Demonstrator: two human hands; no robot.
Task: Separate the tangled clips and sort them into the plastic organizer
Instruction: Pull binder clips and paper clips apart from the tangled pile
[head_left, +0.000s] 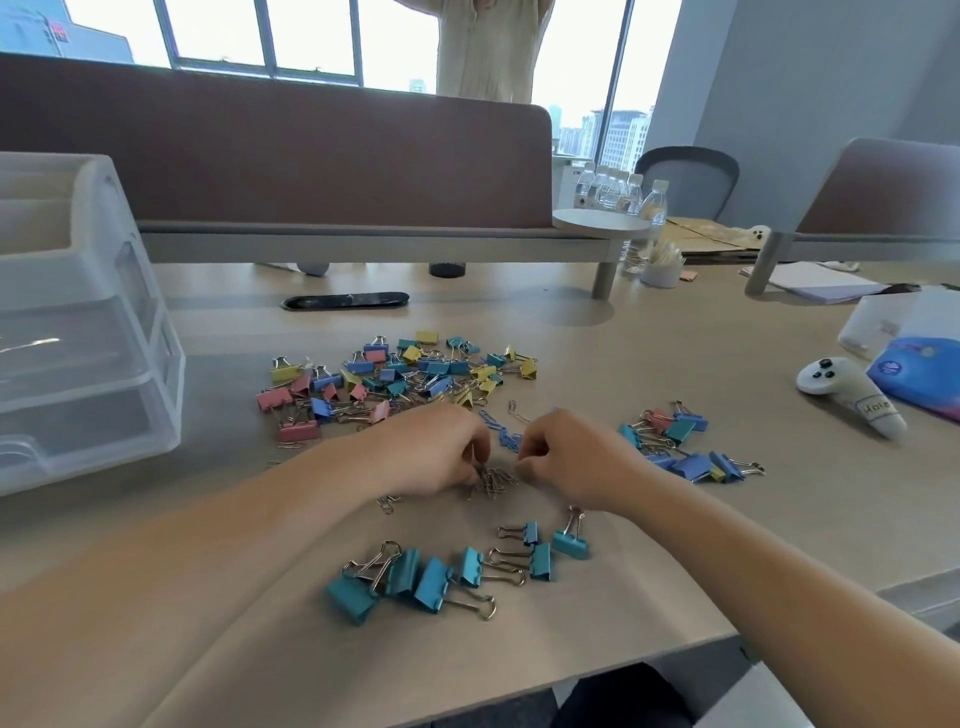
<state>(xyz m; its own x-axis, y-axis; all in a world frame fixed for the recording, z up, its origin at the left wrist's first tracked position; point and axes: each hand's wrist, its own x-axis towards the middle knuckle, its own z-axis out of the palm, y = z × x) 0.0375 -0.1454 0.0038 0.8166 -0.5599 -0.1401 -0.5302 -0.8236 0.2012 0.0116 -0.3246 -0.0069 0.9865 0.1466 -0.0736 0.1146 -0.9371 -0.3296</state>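
A small tangle of silver paper clips (492, 479) lies on the desk between my hands. My left hand (431, 452) pinches its left side and my right hand (569, 457) pinches its right side, fingers curled. Blue paper clips (501, 431) lie just beyond the hands. A mixed pile of coloured binder clips (395, 379) spreads further back. A teal group of binder clips (447, 571) sits near me, and a blue group (680, 447) lies to the right. The clear plastic organizer (83, 332) with drawers stands at the far left.
A white controller (852, 389) and a blue packet (919, 374) lie at the right. A cable slot (345, 300) sits behind the pile. A raised shelf (363, 239) with a divider runs across the back. A person (488, 47) stands behind it.
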